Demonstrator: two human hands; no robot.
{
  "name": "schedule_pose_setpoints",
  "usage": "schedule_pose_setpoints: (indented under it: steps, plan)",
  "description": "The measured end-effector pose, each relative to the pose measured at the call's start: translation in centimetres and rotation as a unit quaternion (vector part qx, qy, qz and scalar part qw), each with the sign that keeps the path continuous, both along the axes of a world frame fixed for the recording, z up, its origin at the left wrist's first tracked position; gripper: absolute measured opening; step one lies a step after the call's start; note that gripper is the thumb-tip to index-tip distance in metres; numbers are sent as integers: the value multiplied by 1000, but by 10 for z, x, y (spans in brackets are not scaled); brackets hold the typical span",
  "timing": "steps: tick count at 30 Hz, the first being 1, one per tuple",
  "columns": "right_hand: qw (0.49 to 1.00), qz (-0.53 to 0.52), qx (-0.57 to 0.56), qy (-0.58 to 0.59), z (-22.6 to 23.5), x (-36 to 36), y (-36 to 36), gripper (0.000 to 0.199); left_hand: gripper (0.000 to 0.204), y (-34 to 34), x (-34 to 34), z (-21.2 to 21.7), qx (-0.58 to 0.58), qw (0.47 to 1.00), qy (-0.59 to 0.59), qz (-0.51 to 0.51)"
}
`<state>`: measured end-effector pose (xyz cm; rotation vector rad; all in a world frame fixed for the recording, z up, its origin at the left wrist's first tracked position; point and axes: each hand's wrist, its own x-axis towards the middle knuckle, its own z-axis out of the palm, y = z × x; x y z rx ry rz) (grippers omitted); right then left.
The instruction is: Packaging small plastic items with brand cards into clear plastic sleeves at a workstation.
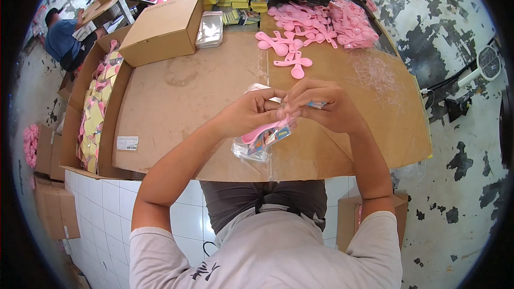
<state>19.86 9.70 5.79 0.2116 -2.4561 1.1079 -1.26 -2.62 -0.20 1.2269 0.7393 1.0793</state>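
Clear bag (251,153), held by two hands above the near middle of the tabletop (187,96), a cardboard-covered surface. Along the left edge stands a long open carton (120,96), filled with yellow-and-pink packets (95,108). At the far left of the surface sits a closed cardboard box (160,33). On the far side, right of centre, lies a heap of pink spoons (297,17), several spread toward the hands. The left hand (252,111) and right hand (327,104) meet at the bag's upper end, the fingers of each pinching it. A stack of flat clear sleeves (210,31) lies beside the closed box. At the held bag, a blue printed card (274,137) overlaps a pink spoon (254,136); how far each sits inside is unclear. A white label (127,143) lies near left.
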Motion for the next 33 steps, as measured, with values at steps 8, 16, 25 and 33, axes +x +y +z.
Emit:
schedule_pose_setpoints:
  steps: [8,16,25,33]
  plan:
    - [981,-149,109,58,62,5,-16,5,49,5,-1,6,83,988,57,118]
    - [956,-291,-26,15,58,4,-12,9,54,-2,15,28,226,930,179,228]
    - [958,-259,-103,66,39,-2,-13,8,43,4,23,37,104,973,91,183]
    - [861,-337,318,212,34,-5,-23,18,38,-2,34,47,98,957,119,245]
